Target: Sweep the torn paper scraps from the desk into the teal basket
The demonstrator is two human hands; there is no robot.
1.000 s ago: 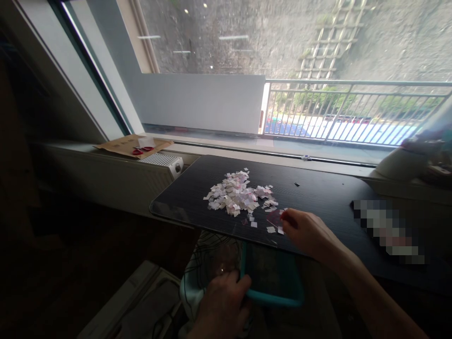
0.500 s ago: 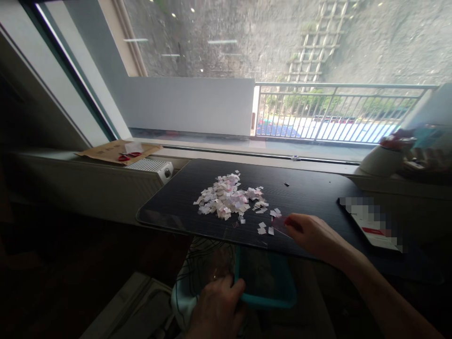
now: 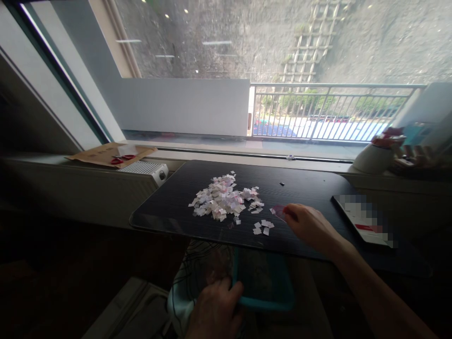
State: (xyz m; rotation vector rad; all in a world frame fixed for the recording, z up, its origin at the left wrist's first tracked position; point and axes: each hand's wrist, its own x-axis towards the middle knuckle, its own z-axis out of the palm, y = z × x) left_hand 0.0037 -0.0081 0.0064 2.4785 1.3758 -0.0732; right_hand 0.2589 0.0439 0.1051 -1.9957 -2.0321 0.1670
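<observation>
- My right hand (image 3: 309, 225) lies on the black desk mat (image 3: 169, 207), fingers curled, pinching a small pinkish card (image 3: 278, 212) by its near edge.
- The card pokes out to the left of my fingertips and touches the mat; its long side runs roughly left to right, aimed at the scraps.
- The big heap of paper scraps (image 3: 224, 200) lies to the left of that hand and a little farther from me, near but not touching the card.
- A few loose scraps (image 3: 263, 228) lie just beside the card, on its near left side, between the heap and the mat's front edge.
- My left hand (image 3: 215, 310) is down below the desk edge, closed around the rim of a teal bin (image 3: 263, 303) lined with a pale bag.
- The bin's mouth sits under the mat's front edge, almost straight below the loose scraps.
- So the right hand is much the nearer to the scraps; the left is well apart and lower.
- Off to the right lies a booklet (image 3: 363, 219), clear of both hands.
</observation>
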